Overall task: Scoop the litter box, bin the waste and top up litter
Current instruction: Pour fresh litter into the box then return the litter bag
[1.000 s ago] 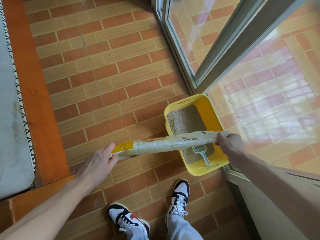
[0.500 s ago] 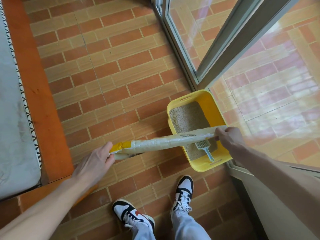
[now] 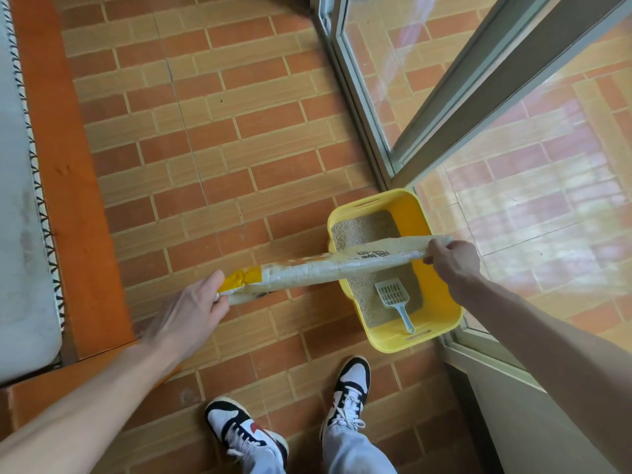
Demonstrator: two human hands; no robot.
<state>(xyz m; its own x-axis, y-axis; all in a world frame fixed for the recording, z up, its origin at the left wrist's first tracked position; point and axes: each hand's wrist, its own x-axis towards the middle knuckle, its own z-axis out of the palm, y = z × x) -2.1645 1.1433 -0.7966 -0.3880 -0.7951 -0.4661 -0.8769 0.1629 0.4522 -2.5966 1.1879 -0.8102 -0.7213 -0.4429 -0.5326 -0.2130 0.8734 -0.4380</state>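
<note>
- Litter box (image 3: 441, 323), yellow, sits on the brick floor (image 3: 212, 138) at 4 o'clock, a scoop (image 3: 396, 299) lying in its litter.
- Litter bag (image 3: 328, 266) stretches flat above it.
- Left hand (image 3: 191, 313) pinches the bag's yellow end; right hand (image 3: 453, 260) grips the other end.

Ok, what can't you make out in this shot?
Head view only:
- Mouth of the long white-and-yellow litter bag: hidden in the right hand; pouring unclear.
- Litter under the bag in the yellow plastic litter box: covered.
- Bag print: too small.
- Left hand fingers: behind the bag end.

bag (image 3: 328, 268) print illegible; fingers (image 3: 431, 249) curled under
</note>
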